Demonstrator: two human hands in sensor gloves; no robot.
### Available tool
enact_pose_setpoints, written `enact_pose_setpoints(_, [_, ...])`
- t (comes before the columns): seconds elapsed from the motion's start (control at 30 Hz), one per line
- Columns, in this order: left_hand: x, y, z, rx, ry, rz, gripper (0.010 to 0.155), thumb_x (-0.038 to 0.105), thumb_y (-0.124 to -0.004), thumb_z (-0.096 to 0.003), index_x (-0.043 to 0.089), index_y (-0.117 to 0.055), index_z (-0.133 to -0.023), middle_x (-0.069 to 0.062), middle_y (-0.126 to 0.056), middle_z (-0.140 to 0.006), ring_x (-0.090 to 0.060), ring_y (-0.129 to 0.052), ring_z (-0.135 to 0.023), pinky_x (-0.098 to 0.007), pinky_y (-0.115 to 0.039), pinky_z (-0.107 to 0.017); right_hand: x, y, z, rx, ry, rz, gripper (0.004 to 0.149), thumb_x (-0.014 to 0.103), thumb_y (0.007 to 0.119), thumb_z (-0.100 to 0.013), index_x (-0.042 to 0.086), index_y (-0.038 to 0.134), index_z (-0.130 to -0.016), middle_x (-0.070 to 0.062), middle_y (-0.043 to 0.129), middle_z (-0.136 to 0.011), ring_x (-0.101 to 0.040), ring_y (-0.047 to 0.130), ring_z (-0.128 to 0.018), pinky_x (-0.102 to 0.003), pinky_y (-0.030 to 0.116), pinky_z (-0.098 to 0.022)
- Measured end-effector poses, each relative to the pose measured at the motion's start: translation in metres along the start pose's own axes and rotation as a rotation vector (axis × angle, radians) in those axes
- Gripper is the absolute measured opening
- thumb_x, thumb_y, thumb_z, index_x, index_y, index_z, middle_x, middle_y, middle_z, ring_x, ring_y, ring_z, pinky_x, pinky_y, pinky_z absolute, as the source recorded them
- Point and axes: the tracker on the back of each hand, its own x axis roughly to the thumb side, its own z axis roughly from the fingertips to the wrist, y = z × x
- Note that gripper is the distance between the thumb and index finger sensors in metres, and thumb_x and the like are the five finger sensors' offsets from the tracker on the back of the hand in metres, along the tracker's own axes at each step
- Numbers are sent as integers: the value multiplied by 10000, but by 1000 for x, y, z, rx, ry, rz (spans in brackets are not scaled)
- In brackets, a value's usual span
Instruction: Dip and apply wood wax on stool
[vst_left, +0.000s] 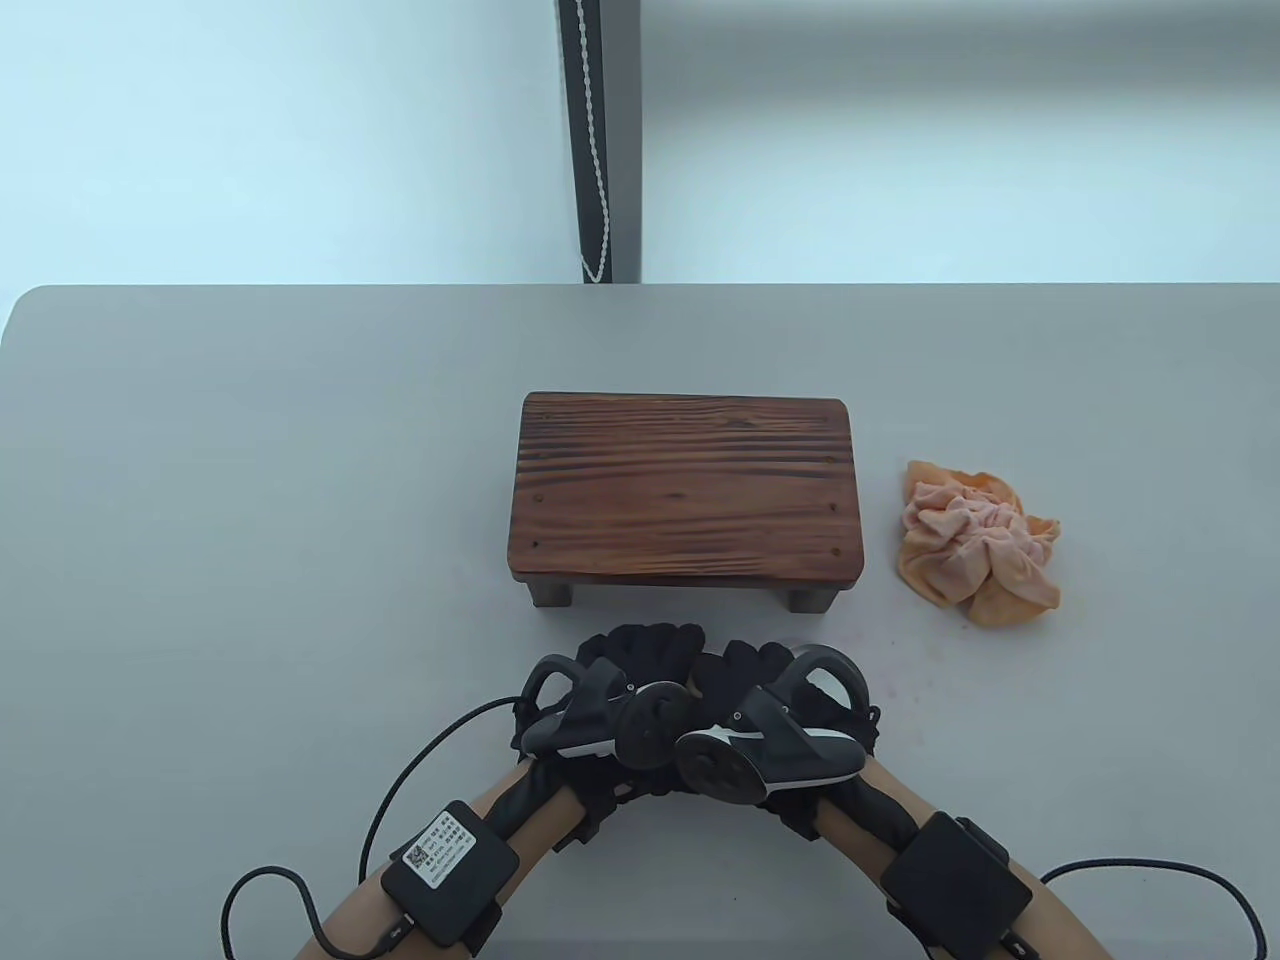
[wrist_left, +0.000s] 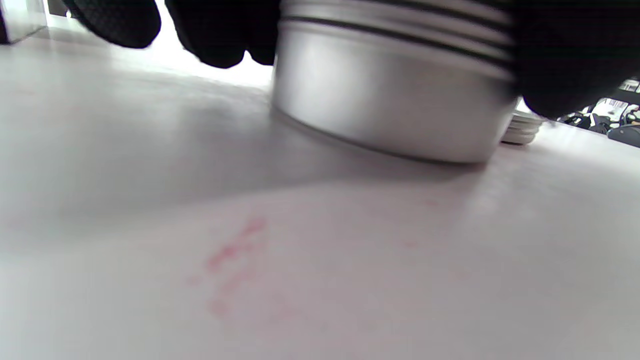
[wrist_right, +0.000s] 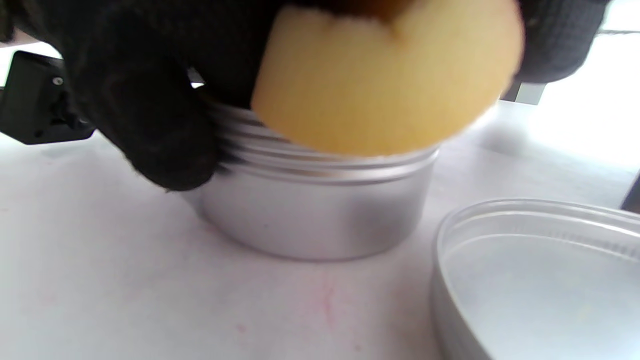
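The dark wooden stool (vst_left: 686, 495) stands mid-table. Both gloved hands meet just in front of it, and in the table view they hide what they hold. My left hand (vst_left: 648, 652) grips an open silver wax tin (wrist_left: 395, 110) that stands on the table, with fingers (wrist_left: 220, 30) on one side and the thumb on the other. My right hand (vst_left: 748, 668) holds a round yellow sponge (wrist_right: 385, 85) at the tin's rim (wrist_right: 315, 215). The inside of the tin is hidden.
The tin's lid (wrist_right: 540, 280) lies upside down on the table right beside the tin. A crumpled orange cloth (vst_left: 975, 545) lies to the right of the stool. Faint red marks (wrist_left: 230, 255) stain the grey table (vst_left: 250, 500).
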Motion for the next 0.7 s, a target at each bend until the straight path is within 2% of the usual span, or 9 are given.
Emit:
enact_pose_setpoints(0.27, [1, 0, 1, -8, 25, 10, 804, 645, -752, -632, 98, -442, -1132, -309, -497, -1176, -624, -556, -1025, -875, -545, -656, -2, -2, -1, 56, 23, -7, 462, 202, 935, -459, -38, 1329, -430, 145, 1270, -485, -51, 925, -752, -631, 825, -526])
enact_pose_setpoints(0.43, [0, 0, 1, -10, 22, 6, 798, 647, -750, -633, 107, -441, -1133, -299, -496, -1182, -624, -552, -1030, -880, -543, -656, -1, -8, 4, 100, 49, 52, 389, 217, 905, -480, 186, 1286, -554, 0, 1102, -715, -325, 950, -708, -659, 817, -513])
enact_pose_setpoints(0.6, [-1, 0, 1, -41, 29, 5, 812, 660, -739, -631, 119, -411, -1141, -298, -472, -1194, -640, -530, -1032, -893, -521, -653, -9, -18, 11, 94, 52, 14, 345, 217, 892, -492, 186, 1154, -714, -213, 1024, -758, -419, 966, -661, -677, 817, -497])
enact_pose_setpoints(0.7, [-3, 0, 3, -51, 36, -3, 857, 677, -734, -620, 107, -374, -1151, -307, -443, -1211, -654, -503, -1035, -900, -495, -655, -18, -30, 22, 26, 70, -38, 360, 227, 883, -506, 183, 1011, -840, -273, 986, -783, -459, 964, -652, -686, 813, -493])
